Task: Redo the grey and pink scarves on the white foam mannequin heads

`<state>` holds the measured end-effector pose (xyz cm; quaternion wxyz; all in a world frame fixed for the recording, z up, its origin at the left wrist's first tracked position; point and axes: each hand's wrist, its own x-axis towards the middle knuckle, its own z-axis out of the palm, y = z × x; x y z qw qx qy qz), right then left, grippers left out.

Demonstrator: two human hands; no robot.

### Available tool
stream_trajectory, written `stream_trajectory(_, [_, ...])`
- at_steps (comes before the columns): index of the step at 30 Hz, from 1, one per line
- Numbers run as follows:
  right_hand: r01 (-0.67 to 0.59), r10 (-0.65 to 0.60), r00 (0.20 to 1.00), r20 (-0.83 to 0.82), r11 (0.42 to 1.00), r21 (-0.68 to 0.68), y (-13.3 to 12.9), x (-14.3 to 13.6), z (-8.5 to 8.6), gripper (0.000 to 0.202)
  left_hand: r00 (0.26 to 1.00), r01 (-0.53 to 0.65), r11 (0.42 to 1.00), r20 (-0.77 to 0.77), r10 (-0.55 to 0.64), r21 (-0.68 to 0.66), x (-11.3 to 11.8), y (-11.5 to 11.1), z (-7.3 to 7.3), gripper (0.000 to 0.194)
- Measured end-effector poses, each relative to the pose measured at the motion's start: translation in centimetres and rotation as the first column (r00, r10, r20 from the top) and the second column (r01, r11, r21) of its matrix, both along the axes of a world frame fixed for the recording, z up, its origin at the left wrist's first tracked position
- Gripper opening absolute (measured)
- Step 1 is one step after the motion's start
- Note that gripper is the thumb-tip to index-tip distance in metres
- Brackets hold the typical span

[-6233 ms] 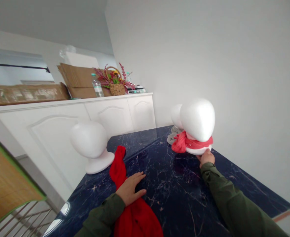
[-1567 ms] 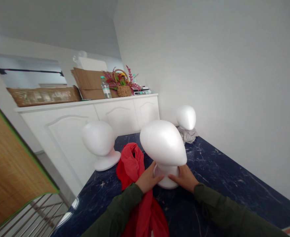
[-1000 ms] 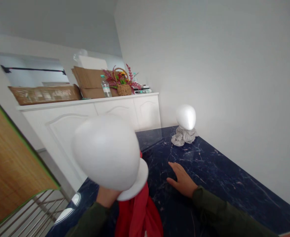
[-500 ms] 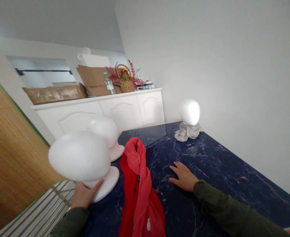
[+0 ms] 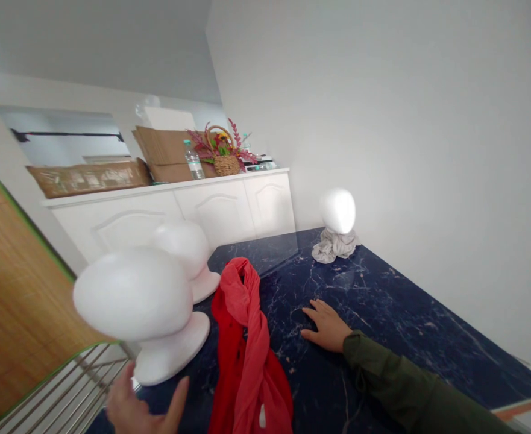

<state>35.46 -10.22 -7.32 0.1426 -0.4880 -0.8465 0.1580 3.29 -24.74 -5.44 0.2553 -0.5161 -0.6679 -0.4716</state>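
Observation:
My left hand (image 5: 145, 404) is open, thumb and fingers apart, just in front of the base of a white mannequin head (image 5: 134, 295). It does not grip the head. Behind that stands a second white mannequin head (image 5: 184, 246), partly hidden. A long red scarf (image 5: 247, 337), twisted and looped at its far end, lies on the dark blue marbled table (image 5: 287, 301). To the right of the scarf, my right hand (image 5: 327, 327) rests flat on the tabletop with spread fingers. Farther off, a third mannequin head (image 5: 338, 211) has a grey scarf (image 5: 335, 245) bunched around its neck.
A white cabinet (image 5: 215, 208) behind the table carries cardboard boxes (image 5: 170, 154), a water bottle (image 5: 194, 161) and a flower basket (image 5: 227, 164). At the left are a wooden panel (image 5: 16, 289) and a metal rack (image 5: 79, 386). A wall runs along the right.
My left hand has let go of the near mannequin head's neck and drawn back toward me, opening. The right hand stays flat on the table. The view has shifted slightly.

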Motion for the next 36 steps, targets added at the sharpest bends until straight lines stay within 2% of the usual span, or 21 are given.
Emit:
stream_trajectory(1, [0.002,-0.002,1.000,-0.002,1.000,0.001,0.0,0.0,0.0,0.066,0.985,0.132,0.990,-0.103,-0.136,-0.037,1.4,-0.3,0.3,0.068])
stream_trajectory(2, [0.005,-0.005,1.000,-0.006,1.000,0.002,0.1,0.0,-0.1,0.066,0.930,0.287,0.949,-0.201,-0.308,-0.131,2.8,-0.2,0.7,0.056])
stream_trajectory(3, [0.009,-0.009,1.000,-0.011,1.000,0.005,0.1,0.0,-0.1,0.065,0.836,0.422,0.871,-0.264,-0.481,-0.252,4.2,0.4,1.3,0.044])
stream_trajectory(4, [0.013,-0.013,1.000,-0.016,1.000,0.006,0.1,0.0,-0.2,0.065,0.722,0.530,0.768,-0.284,-0.631,-0.360,5.6,1.3,1.9,0.036])
stream_trajectory(5, [0.015,-0.015,1.000,-0.021,1.000,0.005,0.2,0.0,-0.3,0.065,0.619,0.594,0.672,-0.282,-0.733,-0.443,7.0,2.6,2.5,0.032])
stream_trajectory(7, [0.015,-0.015,0.999,-0.028,1.000,0.004,0.3,0.0,-0.4,0.065,0.476,0.636,0.522,-0.242,-0.845,-0.568,9.5,6.0,3.2,0.031])
stream_trajectory(9, [0.006,-0.006,0.999,-0.037,1.000,0.002,0.4,0.1,-0.4,0.066,0.461,0.635,0.449,-0.158,-0.873,-0.629,11.8,9.7,2.9,0.035])
stream_trajectory(12, [-0.020,0.021,0.999,-0.047,1.000,0.014,0.5,0.2,-0.5,0.065,0.522,0.577,0.378,-0.029,-0.852,-0.724,13.9,13.8,0.9,0.048])
stream_trajectory(14, [-0.033,0.034,0.998,-0.045,0.999,0.018,0.5,0.2,-0.5,0.065,0.531,0.527,0.293,0.040,-0.846,-0.797,14.2,15.2,-0.7,0.054])
stream_trajectory(16, [-0.031,0.031,0.999,-0.040,0.999,0.013,0.5,0.2,-0.4,0.065,0.513,0.503,0.224,0.080,-0.855,-0.835,13.9,15.5,-1.6,0.059])
stream_trajectory(20, [-0.010,0.010,1.000,-0.025,1.000,-0.020,0.4,0.1,-0.1,0.064,0.488,0.500,0.182,0.102,-0.867,-0.846,13.1,15.2,-1.7,0.066])
stream_trajectory(25, [-0.022,0.021,1.000,-0.012,0.999,-0.035,0.2,0.0,0.0,0.064,0.499,0.512,0.186,0.114,-0.859,-0.838,13.3,15.0,-1.2,0.066])
stream_trajectory(36, [-0.025,0.024,1.000,-0.012,0.999,-0.032,0.2,0.2,0.1,0.064,0.494,0.533,0.192,0.118,-0.862,-0.824,13.3,15.2,-1.6,0.066])
